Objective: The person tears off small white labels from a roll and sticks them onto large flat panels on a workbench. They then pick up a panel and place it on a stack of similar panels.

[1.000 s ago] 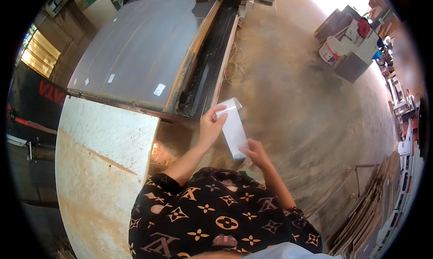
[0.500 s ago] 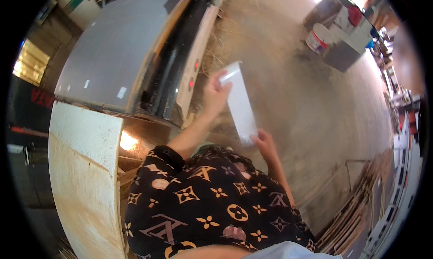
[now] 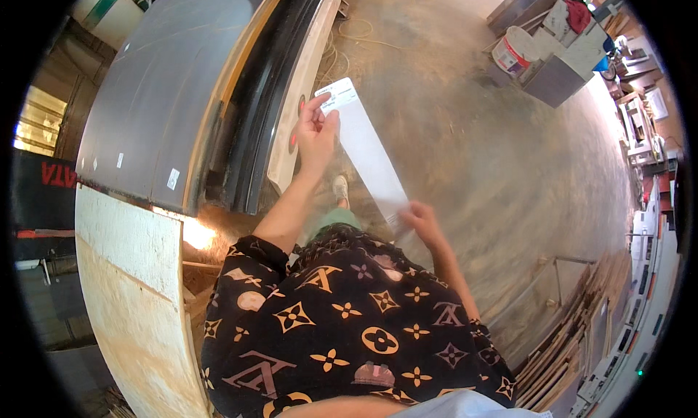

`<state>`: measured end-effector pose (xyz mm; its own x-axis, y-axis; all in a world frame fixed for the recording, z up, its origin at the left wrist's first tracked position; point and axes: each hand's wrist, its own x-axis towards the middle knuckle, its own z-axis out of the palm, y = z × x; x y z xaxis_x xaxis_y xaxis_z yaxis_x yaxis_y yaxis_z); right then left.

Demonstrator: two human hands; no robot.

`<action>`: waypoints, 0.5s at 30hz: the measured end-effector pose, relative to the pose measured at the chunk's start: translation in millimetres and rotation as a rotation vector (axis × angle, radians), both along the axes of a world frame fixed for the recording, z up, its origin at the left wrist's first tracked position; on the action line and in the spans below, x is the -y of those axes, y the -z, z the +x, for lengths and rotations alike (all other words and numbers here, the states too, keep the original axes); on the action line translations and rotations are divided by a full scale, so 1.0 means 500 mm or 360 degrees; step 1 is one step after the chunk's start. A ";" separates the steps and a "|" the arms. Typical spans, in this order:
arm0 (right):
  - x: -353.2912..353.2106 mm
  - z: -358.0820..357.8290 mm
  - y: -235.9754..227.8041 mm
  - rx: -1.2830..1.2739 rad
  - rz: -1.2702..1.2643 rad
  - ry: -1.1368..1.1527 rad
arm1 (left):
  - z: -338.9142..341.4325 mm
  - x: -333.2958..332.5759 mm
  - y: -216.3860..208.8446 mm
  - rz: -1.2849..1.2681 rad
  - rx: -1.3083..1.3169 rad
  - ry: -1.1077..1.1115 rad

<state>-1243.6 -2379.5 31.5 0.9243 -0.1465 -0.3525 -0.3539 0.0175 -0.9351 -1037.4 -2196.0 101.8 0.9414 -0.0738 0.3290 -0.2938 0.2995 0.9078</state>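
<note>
White strip (image 3: 369, 147), one, long, bearing dark print near upper end: left hand (image 3: 318, 136) pinching upper end; right hand (image 3: 420, 221), blurred, pinching lower end; strip slanting above floor (image 3: 494, 170).

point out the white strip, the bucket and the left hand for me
White strip (image 3: 369, 152): head view, on the middle of its long face
Bucket (image 3: 508, 57): head view, on its outer wall
Left hand (image 3: 317, 141): head view, on the middle of the hand

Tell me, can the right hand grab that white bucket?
Probably not: the white bucket is far across the floor, and the right hand is at the lower end of the printed white strip.
</note>
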 end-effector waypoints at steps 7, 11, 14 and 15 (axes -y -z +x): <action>0.058 0.246 -0.037 -0.0050 -0.0047 -0.0105 | 0.224 0.033 -0.004 -0.0007 0.0010 -0.0074; 0.073 0.388 -0.060 0.0003 -0.0097 -0.0097 | 0.357 0.046 -0.013 0.0039 0.0034 -0.0187; 0.078 0.482 -0.068 0.0073 0.0082 0.0019 | 0.392 0.055 0.009 -0.0042 -0.0481 0.0236; 0.076 0.513 -0.071 0.0162 0.0235 0.0072 | 0.395 0.060 0.019 0.0090 -0.0642 0.0327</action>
